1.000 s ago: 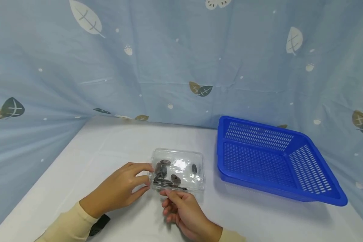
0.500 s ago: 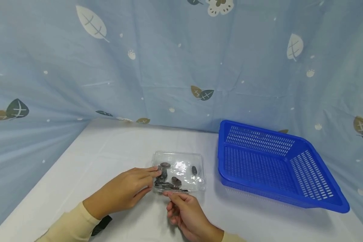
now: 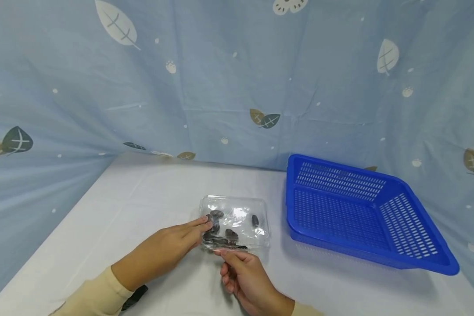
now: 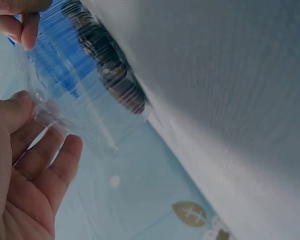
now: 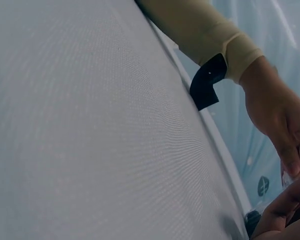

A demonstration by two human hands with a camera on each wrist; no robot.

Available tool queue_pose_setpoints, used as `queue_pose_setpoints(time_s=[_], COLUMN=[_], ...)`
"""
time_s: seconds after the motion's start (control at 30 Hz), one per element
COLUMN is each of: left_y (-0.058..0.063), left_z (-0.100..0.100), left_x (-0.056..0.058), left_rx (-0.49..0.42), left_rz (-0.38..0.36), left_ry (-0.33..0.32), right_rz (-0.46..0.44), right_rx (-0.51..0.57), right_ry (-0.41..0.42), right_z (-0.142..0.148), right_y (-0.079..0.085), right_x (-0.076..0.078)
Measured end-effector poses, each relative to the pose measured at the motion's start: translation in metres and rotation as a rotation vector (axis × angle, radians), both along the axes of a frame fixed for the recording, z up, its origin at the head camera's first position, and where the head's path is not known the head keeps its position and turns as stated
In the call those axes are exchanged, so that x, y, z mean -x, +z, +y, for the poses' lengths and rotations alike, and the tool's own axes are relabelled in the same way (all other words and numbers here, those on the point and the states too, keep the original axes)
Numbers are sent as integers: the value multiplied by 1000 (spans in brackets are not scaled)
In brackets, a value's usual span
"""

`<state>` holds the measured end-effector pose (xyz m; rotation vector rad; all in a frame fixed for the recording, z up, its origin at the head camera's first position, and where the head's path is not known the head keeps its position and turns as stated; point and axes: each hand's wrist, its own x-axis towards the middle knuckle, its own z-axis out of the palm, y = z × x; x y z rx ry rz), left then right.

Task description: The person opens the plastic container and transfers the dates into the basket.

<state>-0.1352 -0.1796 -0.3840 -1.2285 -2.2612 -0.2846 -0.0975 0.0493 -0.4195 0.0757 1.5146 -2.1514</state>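
Note:
A clear plastic box (image 3: 242, 202) with a see-through lid lies on the white table, holding several dark brown, wrinkled oblong pieces (image 3: 231, 235) that look like dried dates. Most are bunched at its left and near sides. My left hand (image 3: 170, 241) grips the box's near-left corner, fingers over the lid; the left wrist view has the thumb and fingers pinching the clear edge (image 4: 45, 112). At the near edge, my right hand (image 3: 246, 276) pinches the rim between thumb and forefinger, its other fingers curled. In the right wrist view the hands partly hide the box.
A blue perforated plastic basket (image 3: 290, 206) stands on the table (image 3: 162, 184) to the right of the box. Behind hangs a light blue curtain (image 3: 205, 79) with leaf prints. A black piece (image 5: 210, 82) sits at the left sleeve's cuff.
My left hand has shifted right and onto the lid, its fingers drawing together at the corner. The right hand keeps its pinch with barely any motion. Box and basket stay in place.

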Motion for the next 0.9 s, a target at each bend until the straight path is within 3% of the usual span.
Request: queue_pose_setpoints(time_s=[0.6,0.8,0.9], left_y=[3,2,2], left_z=[-2,-1,1], left_x=[0,1,1], left_rx=[11,-6,-11], left_rz=[-65,-148,-146], left_ry=[15,7,12], right_rz=[-13,-54,-63], right_rx=[-1,-38,-59], right_ry=[12,99,155], right_z=[2,13,33], right_y=[1,6,8], right_x=[1,4,6])
